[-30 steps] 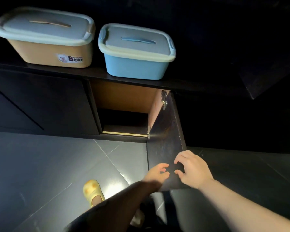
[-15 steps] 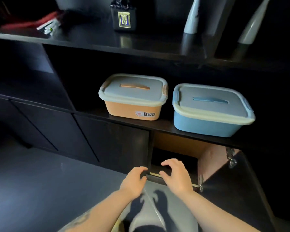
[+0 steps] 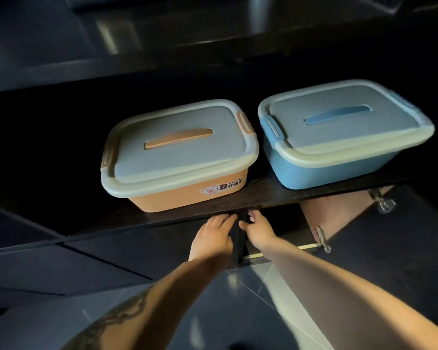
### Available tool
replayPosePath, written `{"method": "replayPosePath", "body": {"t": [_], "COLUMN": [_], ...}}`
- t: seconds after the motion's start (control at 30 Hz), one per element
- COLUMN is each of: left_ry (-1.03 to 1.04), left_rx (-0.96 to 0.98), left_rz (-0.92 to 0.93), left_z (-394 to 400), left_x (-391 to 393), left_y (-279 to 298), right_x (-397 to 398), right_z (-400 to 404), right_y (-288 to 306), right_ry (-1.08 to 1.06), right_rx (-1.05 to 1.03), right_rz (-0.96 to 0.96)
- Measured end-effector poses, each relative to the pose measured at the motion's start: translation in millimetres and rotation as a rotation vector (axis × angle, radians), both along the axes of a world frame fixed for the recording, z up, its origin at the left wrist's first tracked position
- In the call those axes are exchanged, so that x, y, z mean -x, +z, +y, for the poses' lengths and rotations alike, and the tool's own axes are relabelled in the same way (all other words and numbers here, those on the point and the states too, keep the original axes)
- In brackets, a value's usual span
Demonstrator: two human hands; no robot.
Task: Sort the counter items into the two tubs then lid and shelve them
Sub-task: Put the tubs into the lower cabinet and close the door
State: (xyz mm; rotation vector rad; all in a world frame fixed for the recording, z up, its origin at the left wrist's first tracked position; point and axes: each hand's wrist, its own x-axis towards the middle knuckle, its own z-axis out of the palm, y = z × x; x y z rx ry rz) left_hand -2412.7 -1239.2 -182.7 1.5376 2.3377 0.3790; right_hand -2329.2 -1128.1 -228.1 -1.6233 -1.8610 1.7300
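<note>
The orange tub, left of the blue one, bears a bear-face sticker reading "Gentle Bear" on its near wall.

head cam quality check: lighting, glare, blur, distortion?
Head view: very dim, the shelving almost black; only the orange tub, blue tub and forearms are lit. Glare streaks on the glossy floor and the surface above. Blue tub's right edge smeared by motion blur; left hand and right hand slightly soft. Wide-angle bowing tilts the shelf edge.

Dark shelf in front of me carries orange tub left, blue tub right, both lidded, just apart
</note>
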Motion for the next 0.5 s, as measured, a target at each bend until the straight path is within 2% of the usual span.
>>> {"method": "replayPosePath", "body": {"t": [0.07, 0.2, 0.27, 0.37, 0.5], "left_ry": [0.011, 0.016, 0.02, 0.056, 0.131], "left_rx": [-0.071, -0.191, -0.222, -0.247, -0.224], "left_rz": [0.013, 0.075, 0.097, 0.107, 0.015], "left_z": [-6.6, -19.8, -29.0, -49.5, -86.4], "left_x": [-3.8, -19.3, -28.7, -44.4, -71.6], "left_y": [-6.6, -7.8, -6.6, -8.4, -11.5], "right_x": [-2.6, -23.7, -40.2, -63.2, -89.5], "right_z": [-1.9, -25.9, -42.1, -66.8, -107.5], "right_y": [-4.1, -2.2, -0.3, 5.3, 13.8], "right_ry": [-0.009, -0.137, -0.17, -0.116, -0.062], "right_rx": [-0.026, 0.015, -0.021, -0.035, -0.009], "right_rz": [0.02, 0.198, 0.207, 0.193, 0.194]}}
